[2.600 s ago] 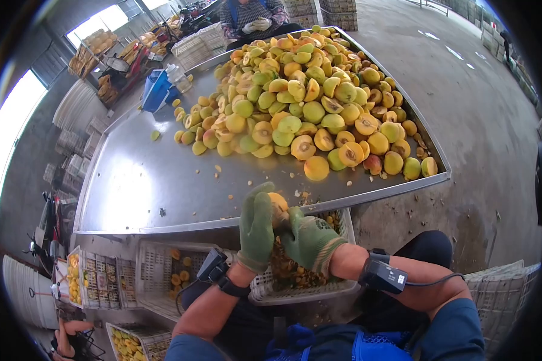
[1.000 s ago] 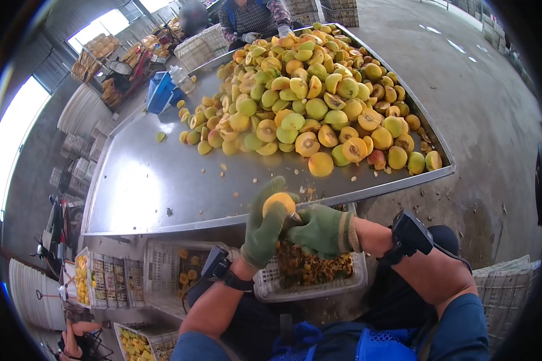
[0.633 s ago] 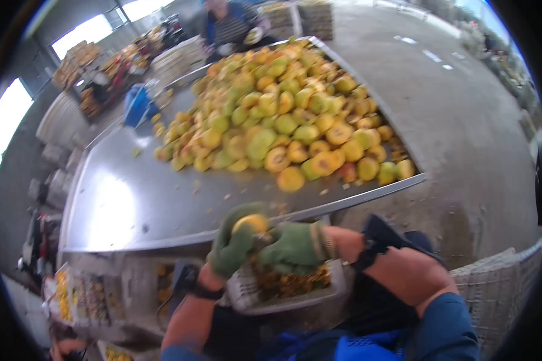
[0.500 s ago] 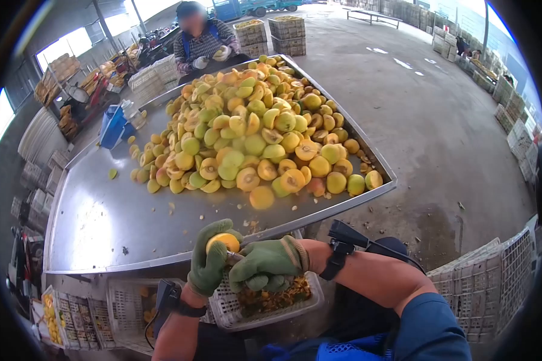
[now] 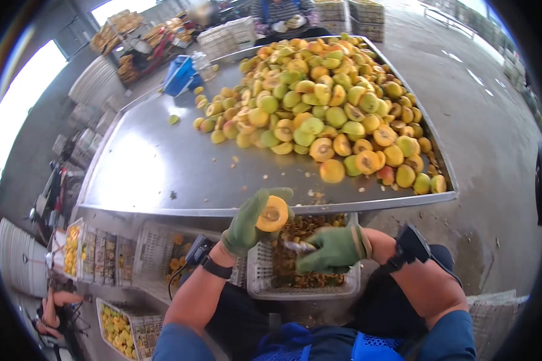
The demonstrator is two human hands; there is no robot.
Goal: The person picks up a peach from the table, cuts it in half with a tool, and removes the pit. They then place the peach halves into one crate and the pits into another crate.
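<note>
My left hand (image 5: 247, 223), in a green glove, is closed round a yellow peach half (image 5: 273, 214), its cut face and central hollow turned up. To its right, my gloved right hand (image 5: 331, 249) grips a short metal tool (image 5: 299, 246) whose tip points at the peach half, apart from it. The tool is blurred and its exact shape does not show. Under both hands stands a white plastic crate (image 5: 304, 293) holding brown and orange peach scraps (image 5: 295, 265). Beyond them, a heap of peach halves (image 5: 319, 102) lies on the metal table (image 5: 180, 174).
A blue container (image 5: 179, 76) and a clear bottle (image 5: 202, 64) stand at the table's far left. Crates of fruit (image 5: 117, 331) are on the floor at left. A co-worker (image 5: 286, 18) sits across the table; another person (image 5: 54, 310) is at lower left.
The view has swung left and down. My right hand has drawn the tool away from the peach half, so the hands are apart. The left hand has turned the cut face up.
</note>
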